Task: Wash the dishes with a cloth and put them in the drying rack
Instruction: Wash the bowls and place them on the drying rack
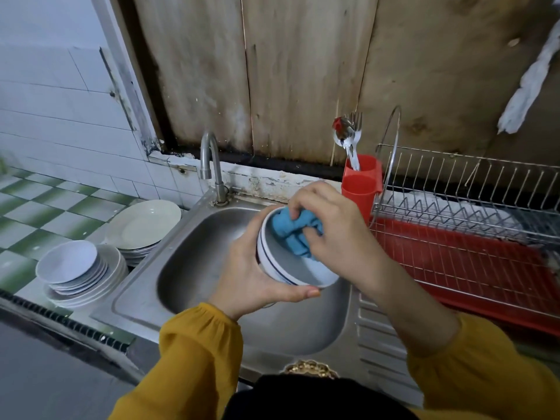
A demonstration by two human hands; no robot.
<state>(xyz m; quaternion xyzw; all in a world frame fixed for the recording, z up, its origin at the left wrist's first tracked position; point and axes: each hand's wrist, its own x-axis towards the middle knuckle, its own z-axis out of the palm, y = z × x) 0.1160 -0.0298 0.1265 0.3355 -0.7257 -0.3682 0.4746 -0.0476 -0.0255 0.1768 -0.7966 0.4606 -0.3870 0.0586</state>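
Note:
Over the steel sink (194, 268) my left hand (257, 277) grips a white bowl (291, 268) with blue rim lines, tilted toward the right. My right hand (336, 228) holds a bunched blue cloth (294, 234) pressed inside the bowl. A wire drying rack (472, 207) on a red tray (472, 268) stands to the right of the sink. On the tiled counter at the left are stacks of white plates (145, 225) and small bowls (72, 265).
A curved tap (212, 165) rises behind the sink, with no water showing. A red cutlery holder (360, 183) with spoons and a fork hangs at the rack's left end. A worn wooden panel forms the back wall. The ribbed drainboard (381, 344) lies at the front right.

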